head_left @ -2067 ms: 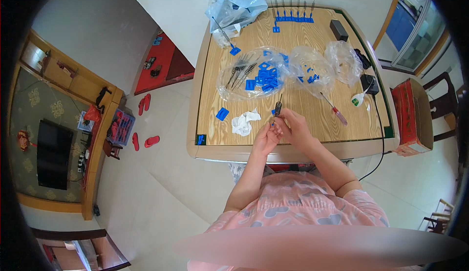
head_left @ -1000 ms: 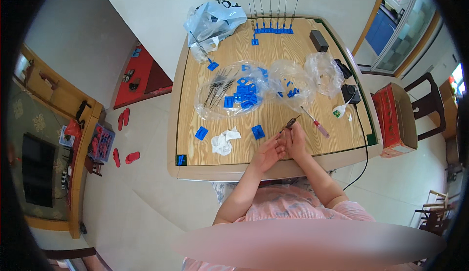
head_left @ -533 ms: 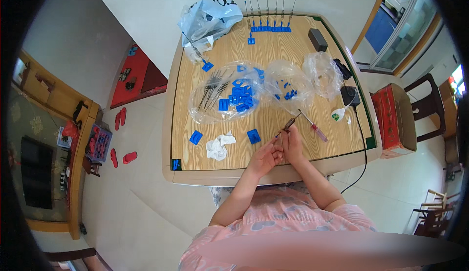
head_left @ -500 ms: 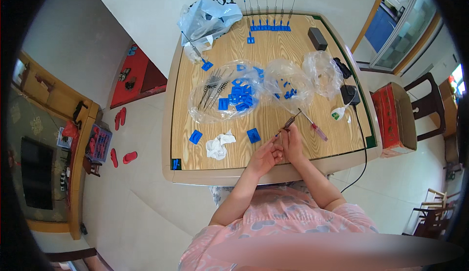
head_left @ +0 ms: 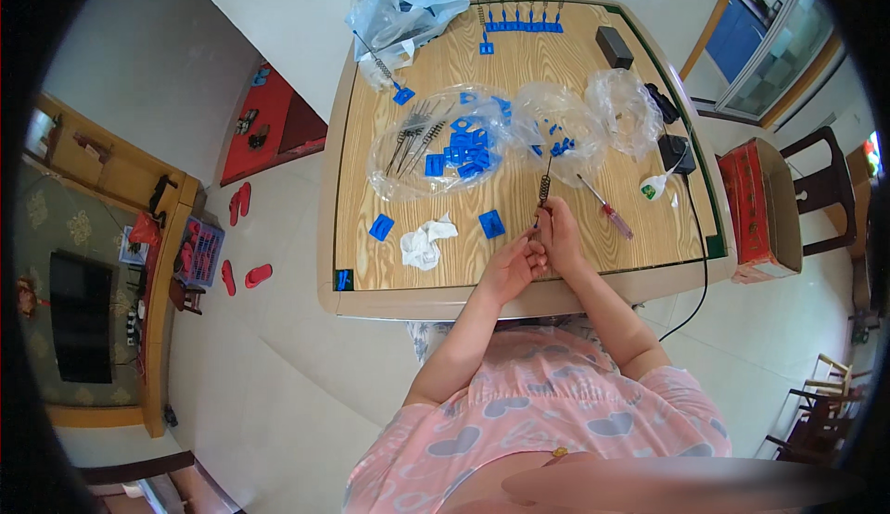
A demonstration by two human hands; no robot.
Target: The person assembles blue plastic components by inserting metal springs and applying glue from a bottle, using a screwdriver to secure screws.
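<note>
My right hand [head_left: 562,238] grips a thin dark rod with a coil spring [head_left: 545,187] round it, standing almost upright above the table's near part. Close against it, my left hand [head_left: 513,266] has its fingers curled, with thumb and forefinger at a small blue tip [head_left: 536,227] at the rod's lower end. A blue plastic base [head_left: 491,225] lies left of the hands, and another blue base [head_left: 380,228] farther left. To the right rests a screwdriver [head_left: 616,220] with a red, clear handle.
Clear bags hold more spring rods [head_left: 409,148], blue bases [head_left: 468,152] and small blue parts [head_left: 559,145]. Crumpled tissue [head_left: 426,243] lies at the near left. Several assembled spring rods [head_left: 524,27] stand along the far edge. A black cable [head_left: 702,273] hangs over the right edge.
The spring rod has swung from leaning right to nearly upright, with both hands still together at its lower end. The whole view has shifted slightly.
</note>
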